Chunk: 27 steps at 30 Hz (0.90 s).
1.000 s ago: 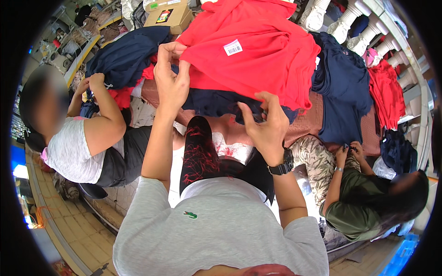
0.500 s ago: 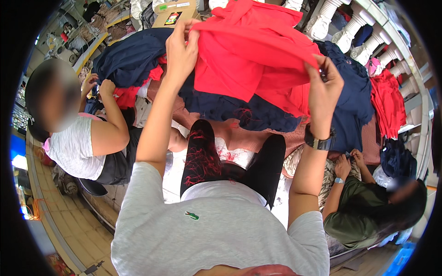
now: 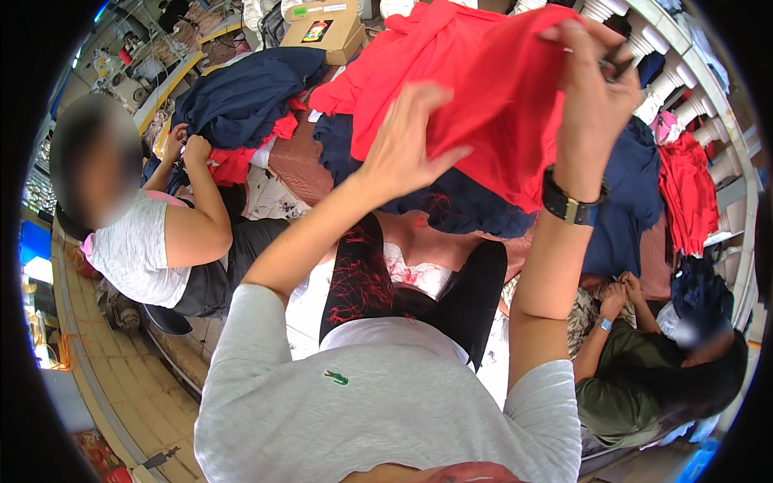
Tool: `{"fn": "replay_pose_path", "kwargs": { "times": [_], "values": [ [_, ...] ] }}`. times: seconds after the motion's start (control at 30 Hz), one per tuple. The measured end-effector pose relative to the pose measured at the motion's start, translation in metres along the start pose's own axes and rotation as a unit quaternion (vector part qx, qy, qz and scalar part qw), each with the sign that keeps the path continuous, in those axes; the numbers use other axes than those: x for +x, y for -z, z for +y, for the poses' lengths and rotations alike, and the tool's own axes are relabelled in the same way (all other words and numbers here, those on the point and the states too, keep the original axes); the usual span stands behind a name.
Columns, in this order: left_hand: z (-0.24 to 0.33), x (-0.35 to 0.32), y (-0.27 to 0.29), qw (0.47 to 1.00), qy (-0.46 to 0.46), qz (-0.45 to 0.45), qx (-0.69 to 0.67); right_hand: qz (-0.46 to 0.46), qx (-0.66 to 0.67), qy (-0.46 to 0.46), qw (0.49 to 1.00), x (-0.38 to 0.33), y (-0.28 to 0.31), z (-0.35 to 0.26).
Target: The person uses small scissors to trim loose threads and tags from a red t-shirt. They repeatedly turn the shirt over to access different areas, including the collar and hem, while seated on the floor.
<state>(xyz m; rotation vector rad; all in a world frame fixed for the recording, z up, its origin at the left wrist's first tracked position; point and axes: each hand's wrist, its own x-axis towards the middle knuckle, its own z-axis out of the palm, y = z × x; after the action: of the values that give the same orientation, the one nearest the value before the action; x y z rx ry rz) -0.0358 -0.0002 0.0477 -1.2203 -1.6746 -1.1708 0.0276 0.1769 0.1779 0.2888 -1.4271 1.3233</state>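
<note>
Up in front of the face, red garment [image 3: 491,105] now lifted clear of the pile – a second ago it lay spread over the navy clothes [image 3: 475,205]. Right hand [image 3: 592,80] pinches its top edge, closed on the fabric; left hand [image 3: 403,149] is open, fingers spread against the cloth. Hands apart – looks like it's being shaken out or turned.

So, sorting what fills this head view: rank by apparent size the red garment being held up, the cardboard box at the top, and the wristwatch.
1. Red cloth garment, though nearness to the camera inflates it.
2. Brown cardboard box.
3. Black wristwatch.
</note>
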Motion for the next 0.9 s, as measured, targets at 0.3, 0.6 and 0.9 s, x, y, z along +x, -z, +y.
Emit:
{"fn": "replay_pose_path", "kwargs": {
  "times": [0.3,0.6,0.9],
  "values": [
    [-0.004,-0.022,0.021,0.993,0.107,0.048,-0.024,-0.345,-0.257,-0.086,0.899,-0.081,0.002,-0.032],
    [-0.025,0.024,0.034,0.985,0.075,-0.013,0.155,-0.122,-0.285,-0.026,0.95,-0.023,-0.006,0.011],
    [-0.016,0.046,0.059,0.997,0.064,-0.002,0.046,0.059,-0.372,0.091,0.922,0.061,0.085,0.07]
  ]
}}
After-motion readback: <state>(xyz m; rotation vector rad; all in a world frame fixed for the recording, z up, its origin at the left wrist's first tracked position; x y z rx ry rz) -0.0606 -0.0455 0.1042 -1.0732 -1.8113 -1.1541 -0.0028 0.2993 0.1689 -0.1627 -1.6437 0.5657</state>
